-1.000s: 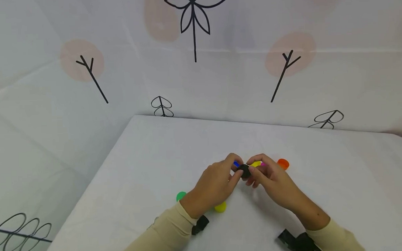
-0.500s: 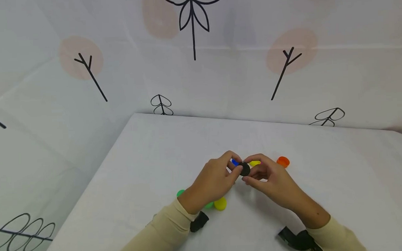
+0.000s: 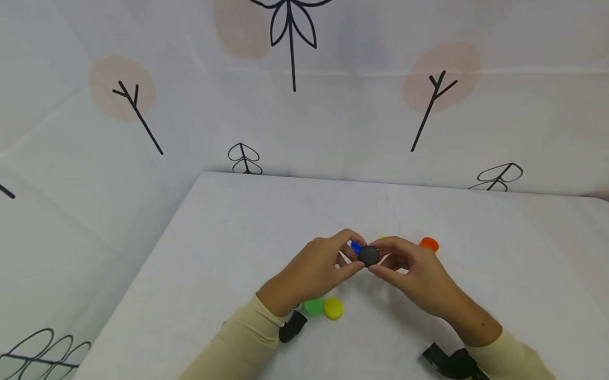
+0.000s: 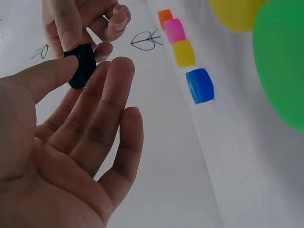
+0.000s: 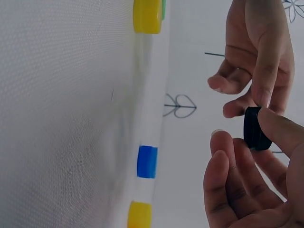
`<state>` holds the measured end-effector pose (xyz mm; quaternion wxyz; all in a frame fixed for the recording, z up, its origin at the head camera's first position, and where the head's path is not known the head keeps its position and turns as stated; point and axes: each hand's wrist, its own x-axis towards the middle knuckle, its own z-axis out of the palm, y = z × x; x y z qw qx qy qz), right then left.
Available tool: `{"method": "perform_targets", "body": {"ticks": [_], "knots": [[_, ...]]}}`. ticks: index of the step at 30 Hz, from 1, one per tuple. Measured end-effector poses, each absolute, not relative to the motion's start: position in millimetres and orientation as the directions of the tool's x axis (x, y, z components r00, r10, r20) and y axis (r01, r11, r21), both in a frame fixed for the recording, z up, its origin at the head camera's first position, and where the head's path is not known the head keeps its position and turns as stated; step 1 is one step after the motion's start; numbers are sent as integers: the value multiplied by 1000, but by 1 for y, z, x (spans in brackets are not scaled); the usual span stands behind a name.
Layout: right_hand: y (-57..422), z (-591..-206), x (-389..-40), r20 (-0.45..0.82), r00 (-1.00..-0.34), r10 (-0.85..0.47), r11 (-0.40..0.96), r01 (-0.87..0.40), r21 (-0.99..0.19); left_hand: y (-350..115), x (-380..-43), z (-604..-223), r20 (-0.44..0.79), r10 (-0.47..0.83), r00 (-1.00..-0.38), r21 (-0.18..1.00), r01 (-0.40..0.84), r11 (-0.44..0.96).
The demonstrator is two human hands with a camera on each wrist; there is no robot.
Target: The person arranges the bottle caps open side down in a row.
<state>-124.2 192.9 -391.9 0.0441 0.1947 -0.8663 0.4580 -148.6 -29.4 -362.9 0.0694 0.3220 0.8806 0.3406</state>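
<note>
Both hands meet around a short black cylinder (image 3: 369, 256), raised over the white table. A thin seam runs around its side in the right wrist view. My left hand (image 3: 327, 264) pinches it between thumb and fingers; its ring and little fingers are held loosely away from it. From the other side my right hand (image 3: 418, 270) pinches it too, with the right thumb (image 5: 282, 128) on its face. Just behind the hands lies a blue short cylinder (image 4: 200, 86). A yellow piece (image 4: 183, 53), a pink piece (image 4: 175, 31) and an orange piece (image 3: 429, 244) continue that row.
Nearer the person, a green disc (image 3: 313, 306) and a yellow disc (image 3: 333, 308) lie side by side by the left forearm. Black wrist-worn devices show at the left sleeve (image 3: 292, 326) and right sleeve (image 3: 454, 363). A patterned white cloth (image 3: 332, 127) hangs behind the table.
My left wrist has shifted left, uncovering more of the near green disc. The black cylinder has turned between the fingers, and my right thumb and fingers have changed their grip on it.
</note>
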Motion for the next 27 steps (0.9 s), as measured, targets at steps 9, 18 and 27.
{"method": "perform_targets", "body": {"ticks": [9,18,27], "knots": [[193,-394,-123,271,-906,-325,510,-409,-756,-34,-151,-358,16,622,-783,634,489,599],[190,-391,-120,210,-890,-403,501,-407,-764,-40,-156,-358,-4,679,-734,622,530,577],[189,-396,-120,127,-861,-493,495,-397,-773,-42,-154,-362,-102,683,-723,625,487,609]]}}
